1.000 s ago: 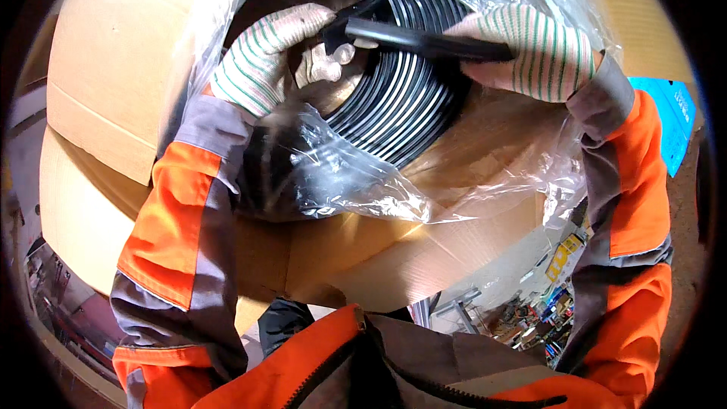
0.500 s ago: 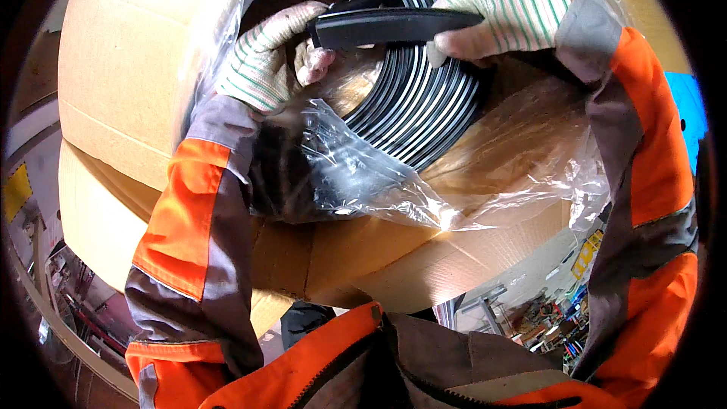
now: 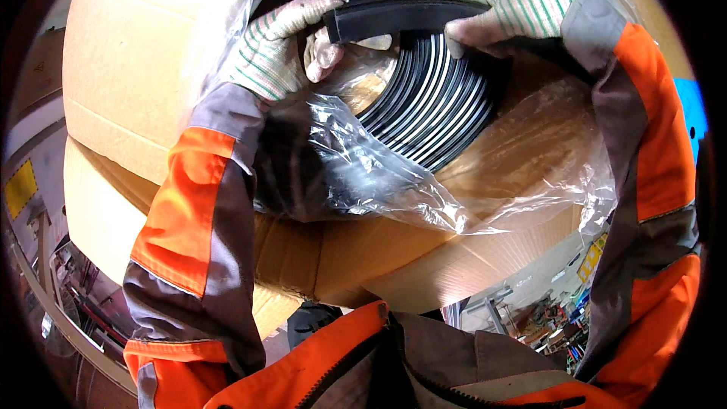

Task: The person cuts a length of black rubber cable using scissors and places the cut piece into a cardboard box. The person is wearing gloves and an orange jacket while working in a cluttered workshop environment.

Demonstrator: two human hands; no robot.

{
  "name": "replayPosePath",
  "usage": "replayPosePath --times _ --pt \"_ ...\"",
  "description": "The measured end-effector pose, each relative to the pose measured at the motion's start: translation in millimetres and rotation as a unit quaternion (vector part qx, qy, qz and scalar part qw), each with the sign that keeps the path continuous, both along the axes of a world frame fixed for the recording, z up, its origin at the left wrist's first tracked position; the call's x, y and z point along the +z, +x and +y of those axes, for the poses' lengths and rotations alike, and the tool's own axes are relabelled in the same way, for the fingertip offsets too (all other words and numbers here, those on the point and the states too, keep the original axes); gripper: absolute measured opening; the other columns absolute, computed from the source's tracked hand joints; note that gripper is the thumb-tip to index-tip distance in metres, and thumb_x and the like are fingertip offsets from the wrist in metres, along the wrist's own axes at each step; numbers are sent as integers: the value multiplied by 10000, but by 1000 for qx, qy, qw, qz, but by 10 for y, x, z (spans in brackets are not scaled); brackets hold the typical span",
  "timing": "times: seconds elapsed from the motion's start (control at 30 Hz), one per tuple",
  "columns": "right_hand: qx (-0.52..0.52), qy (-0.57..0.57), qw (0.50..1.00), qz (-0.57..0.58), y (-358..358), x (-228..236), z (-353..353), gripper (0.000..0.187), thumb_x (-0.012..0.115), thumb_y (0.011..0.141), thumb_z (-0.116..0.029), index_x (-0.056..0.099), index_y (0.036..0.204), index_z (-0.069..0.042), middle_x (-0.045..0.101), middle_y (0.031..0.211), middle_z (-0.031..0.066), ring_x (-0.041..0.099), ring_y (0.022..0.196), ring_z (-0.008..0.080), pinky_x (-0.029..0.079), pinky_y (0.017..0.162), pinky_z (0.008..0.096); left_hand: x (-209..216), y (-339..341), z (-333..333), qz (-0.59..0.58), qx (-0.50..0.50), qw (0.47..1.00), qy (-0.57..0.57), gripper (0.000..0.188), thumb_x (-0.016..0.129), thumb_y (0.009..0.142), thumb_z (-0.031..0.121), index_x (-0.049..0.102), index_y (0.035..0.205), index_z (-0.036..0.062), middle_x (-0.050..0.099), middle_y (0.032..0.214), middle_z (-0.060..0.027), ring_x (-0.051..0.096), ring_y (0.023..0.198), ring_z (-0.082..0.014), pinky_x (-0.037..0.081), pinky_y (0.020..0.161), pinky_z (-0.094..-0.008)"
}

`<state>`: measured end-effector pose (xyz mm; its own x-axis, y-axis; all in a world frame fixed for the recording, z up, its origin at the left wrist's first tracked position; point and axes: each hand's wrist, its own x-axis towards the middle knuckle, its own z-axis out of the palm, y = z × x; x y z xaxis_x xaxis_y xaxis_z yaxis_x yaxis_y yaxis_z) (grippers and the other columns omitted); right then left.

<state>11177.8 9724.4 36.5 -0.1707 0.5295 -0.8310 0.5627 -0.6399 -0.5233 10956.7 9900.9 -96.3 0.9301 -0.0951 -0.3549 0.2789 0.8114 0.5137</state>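
Observation:
A black flexible strip (image 3: 405, 21), slightly curved, is stretched between my two hands over an open carton. My left hand (image 3: 284, 49), in a white knitted glove with green stripes, grips its squared-off left end with the thumb on top. Farther right, my gloved right hand (image 3: 519, 7) pinches the strip between thumb and fingers. Below it lies a coil of black strip (image 3: 435, 106), wound in many turns with bright edges. Part of the coil's upper left is hidden behind the held piece and my left hand.
The cardboard box (image 3: 129, 76) surrounds the coil, its flaps folded outward. Clear plastic film (image 3: 394, 182) lines it and drapes over the near edge. Beyond the box at lower right is a cluttered heap of small items (image 3: 549, 318); a blue object (image 3: 689, 117) shows at far right.
Both hands and the strip have shifted slightly right and up in view. The box and coil appear a little farther right too. The grip looks the same.

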Motion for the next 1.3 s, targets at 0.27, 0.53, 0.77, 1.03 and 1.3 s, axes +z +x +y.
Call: replayPosePath --times 0.27,0.53,0.77,1.03,1.3 --pt "26 98 984 -148 -125 -189 -153 226 635 897 -286 668 863 -65 579 607 11 575 565 130 449 541 299 -22 -59 -241 65 -46 994 -77 409 571 983 383 645 1115 2 703 968 -164 645 688 -135 544 596 -218" --pt "-218 157 904 -333 -385 550 -886 328 634 939 -365 687 1098 -83 621 704 37 597 634 184 486 612 318 -438 100 -888 155 -58 920 356 451 611 981 303 588 1281 -33 672 1152 -109 597 1058 -172 469 932 -290" --pt "-326 232 766 -503 -1003 722 -1562 243 689 891 -246 683 1072 -84 666 794 175 684 722 316 541 642 402 -1026 145 -1232 200 -45 868 452 641 413 1001 517 503 1395 20 528 1387 -258 464 1334 -375 329 1116 -386" --pt "-373 289 717 -513 -1515 248 -2256 394 666 909 -155 585 1265 -7 675 1069 201 686 924 340 551 807 391 -683 370 -1357 255 -52 866 426 684 369 1006 548 482 1410 7 511 1424 -218 448 1348 -352 322 1119 -358" --pt "-393 268 720 -506 -1922 294 -2518 369 724 834 -137 626 1171 -24 661 945 160 645 817 305 510 728 396 -1197 327 -1169 163 -180 714 657 532 402 1012 398 544 1332 -3 571 1350 -208 534 1249 -329 392 1066 -376"
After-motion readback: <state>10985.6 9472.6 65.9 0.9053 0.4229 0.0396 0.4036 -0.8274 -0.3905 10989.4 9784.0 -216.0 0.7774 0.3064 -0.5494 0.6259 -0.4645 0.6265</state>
